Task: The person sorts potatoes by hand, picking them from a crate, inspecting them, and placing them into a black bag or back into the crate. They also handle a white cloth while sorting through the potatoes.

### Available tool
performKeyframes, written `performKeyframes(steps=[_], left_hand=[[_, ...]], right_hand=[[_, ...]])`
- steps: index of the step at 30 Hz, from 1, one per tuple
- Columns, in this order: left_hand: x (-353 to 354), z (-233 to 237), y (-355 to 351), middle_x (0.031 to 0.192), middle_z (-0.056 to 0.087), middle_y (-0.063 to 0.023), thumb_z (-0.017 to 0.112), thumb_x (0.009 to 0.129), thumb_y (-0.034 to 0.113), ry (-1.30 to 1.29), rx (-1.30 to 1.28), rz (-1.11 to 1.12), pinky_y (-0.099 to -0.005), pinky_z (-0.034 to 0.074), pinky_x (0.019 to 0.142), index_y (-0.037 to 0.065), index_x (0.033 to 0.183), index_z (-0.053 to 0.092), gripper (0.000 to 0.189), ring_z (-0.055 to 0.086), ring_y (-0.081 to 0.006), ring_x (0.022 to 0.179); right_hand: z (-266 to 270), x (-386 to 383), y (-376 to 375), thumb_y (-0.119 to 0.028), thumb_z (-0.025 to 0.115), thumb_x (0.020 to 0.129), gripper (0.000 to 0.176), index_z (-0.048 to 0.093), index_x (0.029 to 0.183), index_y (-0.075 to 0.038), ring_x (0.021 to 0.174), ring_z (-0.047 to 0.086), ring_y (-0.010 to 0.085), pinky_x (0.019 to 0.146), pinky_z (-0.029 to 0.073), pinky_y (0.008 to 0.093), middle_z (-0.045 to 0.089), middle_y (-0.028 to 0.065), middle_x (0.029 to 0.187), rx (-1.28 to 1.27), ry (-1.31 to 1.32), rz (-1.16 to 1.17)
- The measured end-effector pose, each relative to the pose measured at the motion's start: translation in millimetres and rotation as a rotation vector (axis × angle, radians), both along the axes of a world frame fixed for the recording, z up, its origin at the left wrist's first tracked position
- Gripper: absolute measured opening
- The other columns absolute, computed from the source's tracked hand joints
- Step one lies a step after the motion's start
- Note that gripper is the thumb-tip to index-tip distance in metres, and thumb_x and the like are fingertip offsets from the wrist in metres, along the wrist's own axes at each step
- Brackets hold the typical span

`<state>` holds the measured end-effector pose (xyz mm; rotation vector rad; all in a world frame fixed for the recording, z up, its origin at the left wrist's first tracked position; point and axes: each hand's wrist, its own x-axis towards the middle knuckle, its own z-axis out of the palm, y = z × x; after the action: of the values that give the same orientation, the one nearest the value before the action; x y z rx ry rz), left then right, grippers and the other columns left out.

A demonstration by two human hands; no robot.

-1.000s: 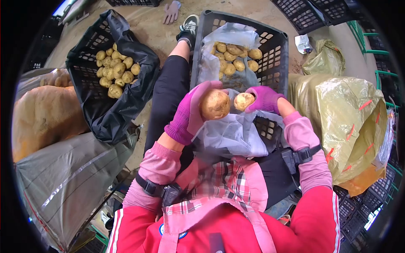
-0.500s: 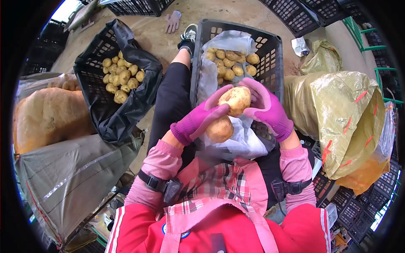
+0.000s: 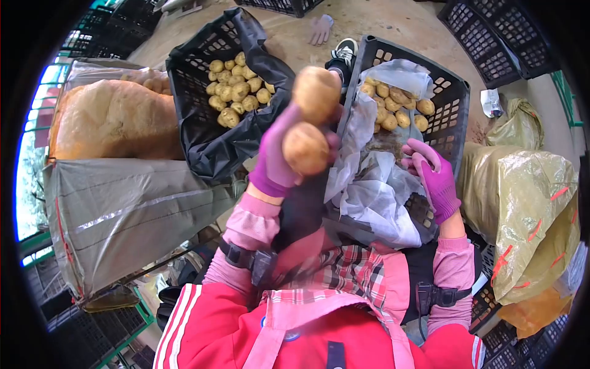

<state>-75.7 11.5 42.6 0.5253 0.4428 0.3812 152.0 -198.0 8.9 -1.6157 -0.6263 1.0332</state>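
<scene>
Two large potatoes are in my left hand (image 3: 275, 150), which wears a purple-pink glove. The upper potato (image 3: 316, 93) sits near the fingertips, and the lower potato (image 3: 305, 149) rests against the palm; both are slightly blurred. My right hand (image 3: 436, 181), gloved alike, hovers over the near right side of the black crate (image 3: 452, 120) in front of me, fingers apart and holding nothing. Inside that crate, potatoes (image 3: 393, 104) lie at the far end on whitish plastic sheeting (image 3: 378, 197). To the left, a black-lined crate (image 3: 209, 150) contains smaller potatoes (image 3: 238, 92).
A full orange sack (image 3: 117, 123) and a grey tarp-like cover (image 3: 129, 209) stand at the left. An olive woven sack (image 3: 528, 215) is at the right. A loose glove (image 3: 321, 29) lies on the floor ahead, and stacked crates (image 3: 491, 43) stand at the far right.
My left hand has moved left and away from my right hand, now carrying both potatoes. My right hand has let go of the upper potato. The view has turned left.
</scene>
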Motion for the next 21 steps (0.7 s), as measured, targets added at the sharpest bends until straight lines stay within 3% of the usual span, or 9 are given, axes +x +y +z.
performKeyframes(steps=[1,3,5,8,9,10,14,18,21], left_hand=[[-7.2,8.0,16.2,0.125,0.059,-0.0158,0.049,0.098,0.041,-0.168,-0.22,0.133,-0.0416,0.057,0.075,0.001,0.136,0.044,0.055,0.067,-0.0258,0.084],[-36.5,-0.8,59.2,0.125,0.058,-0.0165,0.051,0.097,0.034,-0.282,-0.376,0.249,-0.0425,0.055,0.088,-0.002,0.132,0.046,0.051,0.061,-0.0284,0.108],[-69.1,-49.5,109.9,0.128,0.052,-0.026,0.051,0.096,0.031,-0.148,-0.18,0.582,-0.0477,0.05,0.098,-0.005,0.131,0.047,0.05,0.055,-0.0363,0.116],[-79.9,-38.8,107.4,0.144,0.038,-0.0291,0.045,0.099,0.032,-0.237,-0.485,0.612,-0.0526,0.042,0.106,-0.004,0.144,0.029,0.06,0.043,-0.0422,0.131],[-70.9,-37.1,98.7,0.147,0.034,-0.029,0.044,0.1,0.034,-0.21,-0.343,0.539,-0.0524,0.039,0.109,-0.005,0.147,0.02,0.066,0.04,-0.0417,0.134],[-48.0,-25.3,78.7,0.148,0.035,-0.0271,0.044,0.1,0.036,-0.152,-0.207,0.559,-0.0505,0.038,0.11,-0.005,0.146,0.024,0.065,0.038,-0.0393,0.136],[14.7,-8.5,18.9,0.148,0.038,-0.0207,0.045,0.1,0.04,-0.322,-0.338,0.304,-0.0505,0.037,0.109,0.001,0.145,0.034,0.061,0.042,-0.0341,0.133],[42.0,-13.0,6.4,0.152,0.034,-0.0172,0.047,0.099,0.04,-0.341,-0.372,0.204,-0.0502,0.033,0.112,0.002,0.147,0.033,0.063,0.044,-0.0336,0.13],[45.2,-19.0,4.1,0.153,0.034,-0.0154,0.042,0.099,0.049,-0.385,-0.387,0.191,-0.051,0.03,0.113,0.006,0.149,0.032,0.066,0.042,-0.034,0.133]], right_hand=[[0.3,-0.3,-2.2,-0.019,0.055,0.098,0.038,0.054,0.131,0.0,0.098,0.065,0.0151,0.085,0.052,0.0269,0.065,0.0107,0.118,-0.014,-0.035,0.037],[-2.9,2.0,-6.4,-0.011,0.061,0.093,0.036,0.058,0.127,0.0,0.102,0.064,0.0175,0.088,0.051,0.0278,0.067,0.0125,0.112,-0.009,-0.059,0.084],[-18.3,3.6,-8.3,-0.018,0.061,0.092,0.036,0.06,0.124,-0.002,0.101,0.065,0.0197,0.088,0.05,0.0302,0.068,0.0141,0.11,-0.065,-0.233,0.21],[-40.3,3.9,16.9,-0.026,0.062,0.088,0.039,0.062,0.12,-0.004,0.1,0.066,0.0288,0.089,0.05,0.036,0.066,0.0179,0.113,-0.208,-0.42,0.399],[-58.3,3.3,28.4,-0.027,0.063,0.086,0.04,0.063,0.119,-0.004,0.102,0.065,0.0304,0.09,0.05,0.037,0.066,0.0185,0.114,-0.253,-0.471,0.476],[-77.4,6.7,43.9,-0.028,0.064,0.085,0.041,0.064,0.119,-0.005,0.104,0.064,0.0319,0.091,0.05,0.0381,0.066,0.0192,0.114,-0.296,-0.528,0.554],[-144.7,-9.5,99.1,-0.029,0.06,0.088,0.044,0.06,0.125,-0.005,0.113,0.061,0.0315,0.096,0.047,0.0402,0.063,0.0165,0.123,-0.781,-0.624,0.902],[-187.8,-17.6,163.5,-0.03,0.059,0.089,0.044,0.058,0.127,-0.007,0.114,0.06,0.0295,0.097,0.047,0.0398,0.062,0.0145,0.124,-0.756,-0.65,0.847],[-205.5,-24.9,162.5,-0.032,0.058,0.09,0.045,0.056,0.128,-0.008,0.115,0.059,0.028,0.098,0.046,0.0394,0.061,0.013,0.125,-0.732,-0.624,0.81]])
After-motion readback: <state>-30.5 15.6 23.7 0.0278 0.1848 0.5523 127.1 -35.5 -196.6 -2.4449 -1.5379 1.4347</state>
